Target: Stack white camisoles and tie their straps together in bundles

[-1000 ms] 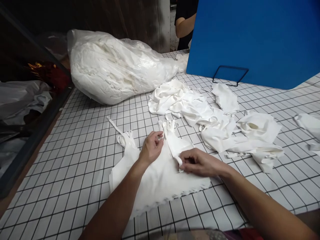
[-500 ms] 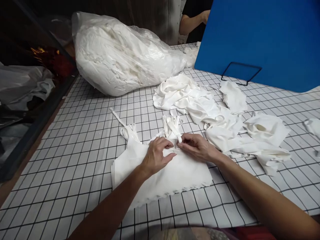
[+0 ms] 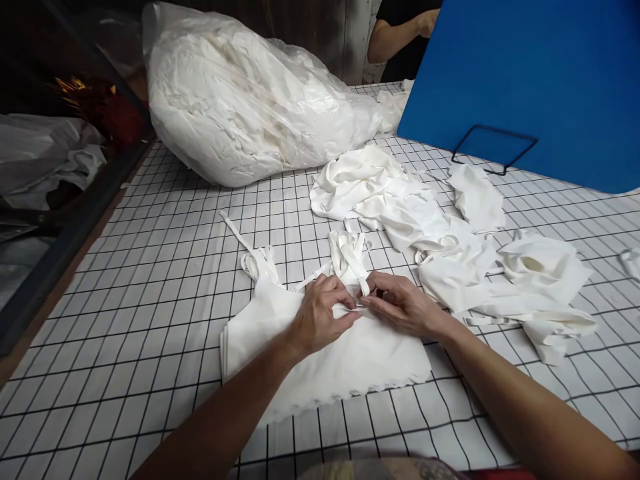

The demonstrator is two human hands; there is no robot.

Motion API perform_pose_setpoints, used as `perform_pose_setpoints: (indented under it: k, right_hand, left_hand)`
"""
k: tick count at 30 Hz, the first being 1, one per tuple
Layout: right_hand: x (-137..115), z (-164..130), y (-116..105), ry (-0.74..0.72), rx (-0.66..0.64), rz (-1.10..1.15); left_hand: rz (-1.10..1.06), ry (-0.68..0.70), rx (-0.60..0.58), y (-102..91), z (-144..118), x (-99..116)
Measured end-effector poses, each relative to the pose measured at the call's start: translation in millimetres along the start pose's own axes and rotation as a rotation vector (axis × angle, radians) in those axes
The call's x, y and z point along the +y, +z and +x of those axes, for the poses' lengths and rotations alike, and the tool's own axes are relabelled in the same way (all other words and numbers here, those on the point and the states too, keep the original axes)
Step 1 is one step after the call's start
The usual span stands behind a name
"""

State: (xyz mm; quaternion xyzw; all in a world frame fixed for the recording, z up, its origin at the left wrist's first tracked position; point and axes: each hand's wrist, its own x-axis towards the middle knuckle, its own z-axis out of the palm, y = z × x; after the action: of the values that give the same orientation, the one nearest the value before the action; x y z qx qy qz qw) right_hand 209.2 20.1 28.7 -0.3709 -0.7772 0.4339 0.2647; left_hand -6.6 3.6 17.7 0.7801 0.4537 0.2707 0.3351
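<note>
A stack of white strappy tops, seemingly camisoles (image 3: 330, 373), lies flat in front of me, with a scalloped hem along the near edge. Their thin straps (image 3: 347, 250) bunch together at the far side, and a second bundle of straps (image 3: 260, 263) sits at the left. My left hand (image 3: 325, 313) rests on the top garment, thumb and forefinger pinched on its fabric near the neckline. Close beside it, my right hand (image 3: 400, 303) pinches the lower end of a strap where it meets the garment. The fingertips of both hands almost touch.
Loose crumpled white garments (image 3: 450, 260) spread over the checked tablecloth (image 3: 165, 267) to the right. A large clear bag (image 3: 250, 100) full of white cloth lies behind. A blue board (image 3: 525, 80) with a black wire stand is at the back right. Another person's arm (image 3: 400, 37) shows behind it.
My left thumb and forefinger have closed from a gap into a pinch on the fabric. My right hand stays at the strap. The view has shifted slightly.
</note>
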Motion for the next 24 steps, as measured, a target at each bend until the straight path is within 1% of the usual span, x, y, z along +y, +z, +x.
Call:
perform_pose_setpoints:
  k: [4, 12, 19, 22, 24]
  right_hand:
    - [5.3, -1.4, -0.3, -0.063, -0.061, -0.05]
    - [10.4, -4.3, 0.0, -0.126, -0.116, -0.117]
    - [7.8, -1.8, 3.7, -0.169, -0.12, -0.129]
    - [5.5, -0.2, 9.6, -0.161, -0.108, -0.112]
    - [4.5, 0.7, 15.3, -0.15, -0.074, -0.091]
  left_hand:
    - [0.005, -0.015, -0.015, 0.7, 0.7, 0.2]
    - [-0.009, -0.024, -0.049, 0.8, 3.1, -1.5]
    - [-0.005, -0.042, -0.097, -2.3, 5.5, 1.7]
    - [0.013, -0.036, -0.113, -2.7, 7.1, 2.1]
    - [0.031, -0.028, -0.124, -2.1, 8.0, 1.6]
